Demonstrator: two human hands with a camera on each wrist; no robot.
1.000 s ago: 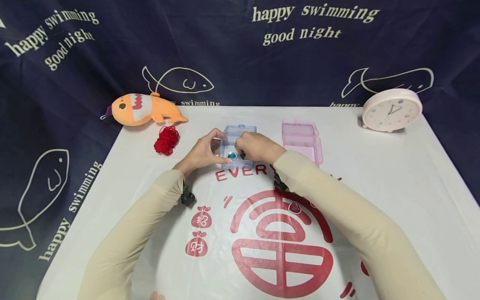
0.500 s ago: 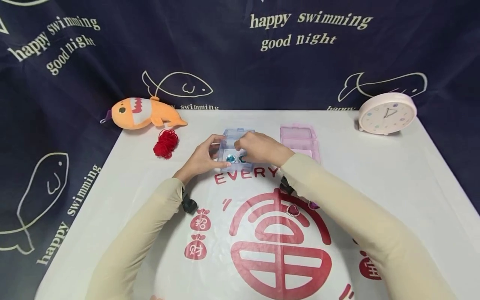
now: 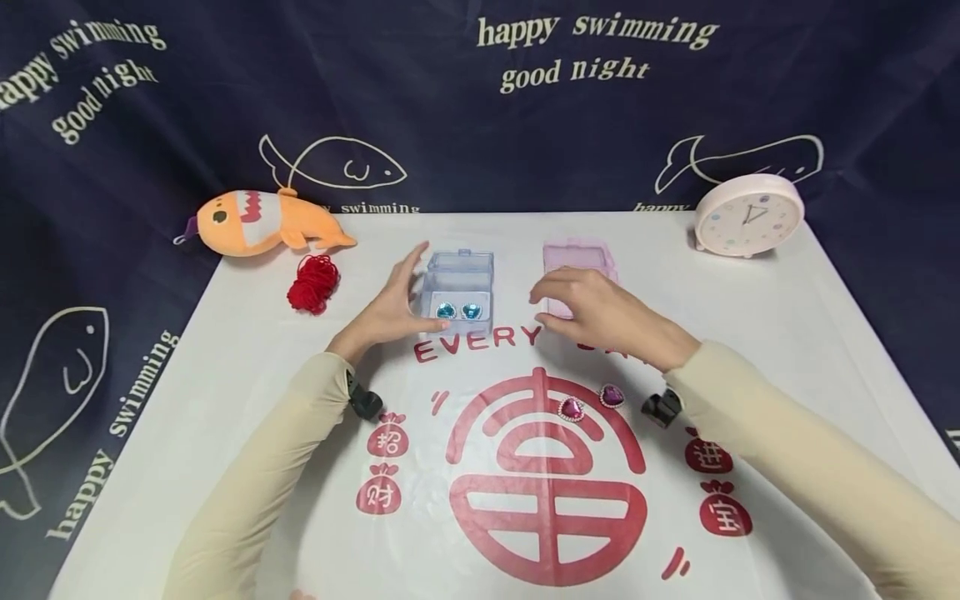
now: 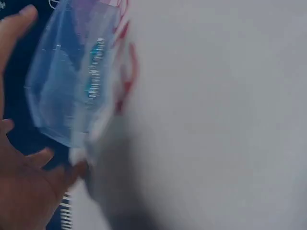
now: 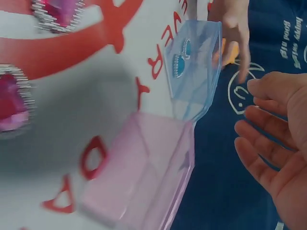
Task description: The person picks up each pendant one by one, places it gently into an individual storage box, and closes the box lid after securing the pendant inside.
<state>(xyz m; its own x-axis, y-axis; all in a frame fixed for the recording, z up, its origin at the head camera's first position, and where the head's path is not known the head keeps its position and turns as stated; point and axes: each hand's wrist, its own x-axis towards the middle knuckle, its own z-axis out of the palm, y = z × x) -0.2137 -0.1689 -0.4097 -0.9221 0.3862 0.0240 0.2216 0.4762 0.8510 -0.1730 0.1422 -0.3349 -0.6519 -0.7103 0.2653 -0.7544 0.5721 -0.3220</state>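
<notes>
A clear blue box (image 3: pixel 459 281) stands with its lid up, and two blue heart-shaped gems (image 3: pixel 471 311) with pale beaded rims lie side by side in it. At its left side is my left hand (image 3: pixel 386 310), fingers spread, the thumb near the front left corner; whether it touches is unclear. My right hand (image 3: pixel 600 310) hovers in front of the clear pink box (image 3: pixel 577 252), hiding part of it. Loosely bent and holding nothing, its fingers show in the right wrist view. The pink box (image 5: pixel 139 163) is also open. A pink heart gem (image 3: pixel 572 408) and a purple heart gem (image 3: pixel 612 395) lie nearer me.
An orange plush toy (image 3: pixel 262 225) lies at the back left, with a bundle of red yarn (image 3: pixel 313 284) before it. A round pink clock (image 3: pixel 750 215) stands at the back right. Behind the white table (image 3: pixel 225 400) hangs a dark blue cloth (image 3: pixel 480 117).
My right hand has left the blue box and moved right to the pink one, uncovering the second blue gem. My left fingers have spread away from the blue box.
</notes>
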